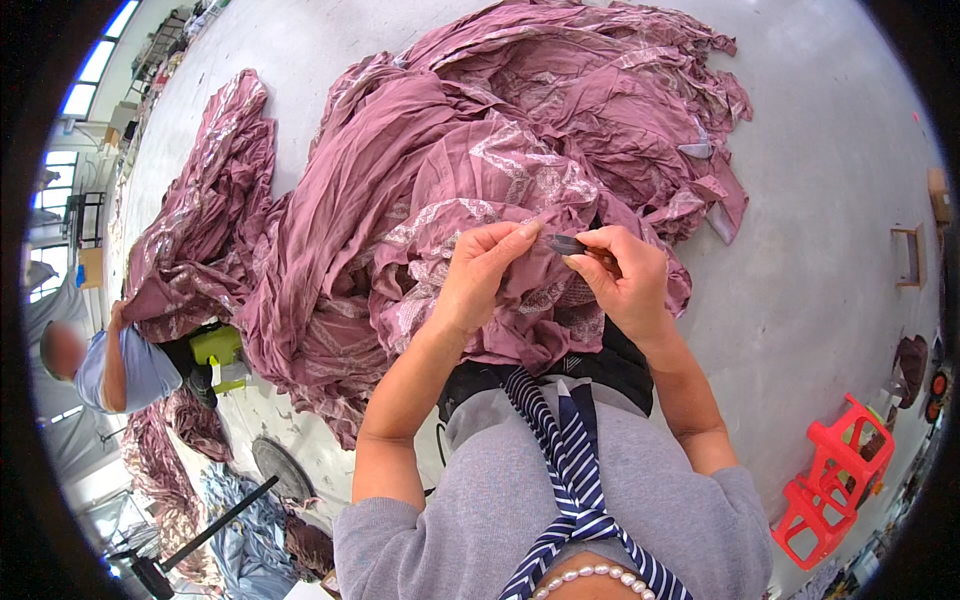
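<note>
A large heap of dusty-pink fabric (420, 170) with pale lace-like bands covers my lap and spreads over the floor ahead. My left hand (485, 265) is closed, thumb against the fingers, pinching a fold of this fabric. Just to its right, my right hand (625, 275) grips a small dark tool (567, 244) that looks like thread snips. The tool's tip points left, close to my left fingertips. Whether its blades touch the cloth I cannot tell.
At the left, a co-worker (125, 370) holds the far end of the fabric, near a lime-green stool (217, 350). Red plastic stools (835, 480) stand at the right. A blue-grey cloth pile (245, 530) and a black pole (220, 525) are at the lower left.
</note>
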A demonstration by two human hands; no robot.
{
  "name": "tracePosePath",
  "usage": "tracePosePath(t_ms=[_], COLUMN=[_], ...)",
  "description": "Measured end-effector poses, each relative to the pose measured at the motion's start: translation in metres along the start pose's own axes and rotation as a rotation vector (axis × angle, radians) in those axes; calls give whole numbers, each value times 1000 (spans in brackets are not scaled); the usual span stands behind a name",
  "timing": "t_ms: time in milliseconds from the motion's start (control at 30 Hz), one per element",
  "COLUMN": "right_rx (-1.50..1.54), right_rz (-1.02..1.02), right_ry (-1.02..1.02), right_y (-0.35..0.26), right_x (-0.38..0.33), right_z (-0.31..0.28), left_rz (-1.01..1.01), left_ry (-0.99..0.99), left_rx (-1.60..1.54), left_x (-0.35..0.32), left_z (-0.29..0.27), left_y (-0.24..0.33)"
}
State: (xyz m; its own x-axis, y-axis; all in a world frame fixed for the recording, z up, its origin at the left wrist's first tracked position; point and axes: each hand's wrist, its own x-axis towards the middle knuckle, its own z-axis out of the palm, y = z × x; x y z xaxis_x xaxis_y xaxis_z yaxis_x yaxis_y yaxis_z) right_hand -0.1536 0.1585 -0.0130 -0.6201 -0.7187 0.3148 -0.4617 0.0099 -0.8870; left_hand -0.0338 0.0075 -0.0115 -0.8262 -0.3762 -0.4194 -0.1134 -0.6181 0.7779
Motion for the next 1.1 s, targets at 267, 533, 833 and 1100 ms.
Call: tracePosePath(t_ms=[267, 533, 833, 1100], right_rx=[449, 190, 745, 122], right_rz=[251, -16, 252, -77], right_ry=[162, -79, -631, -362], right_y=[5, 7, 35, 7], right_x=[4, 19, 42, 34], right_z=[-9, 9, 5, -13], left_rz=[24, -47, -97, 482], left_ry=[92, -111, -165, 60], left_rx=[10, -43, 35, 863], left_x=[-3, -2, -14, -35], left_z=[7, -7, -15, -22], left_y=[6, 2, 23, 32])
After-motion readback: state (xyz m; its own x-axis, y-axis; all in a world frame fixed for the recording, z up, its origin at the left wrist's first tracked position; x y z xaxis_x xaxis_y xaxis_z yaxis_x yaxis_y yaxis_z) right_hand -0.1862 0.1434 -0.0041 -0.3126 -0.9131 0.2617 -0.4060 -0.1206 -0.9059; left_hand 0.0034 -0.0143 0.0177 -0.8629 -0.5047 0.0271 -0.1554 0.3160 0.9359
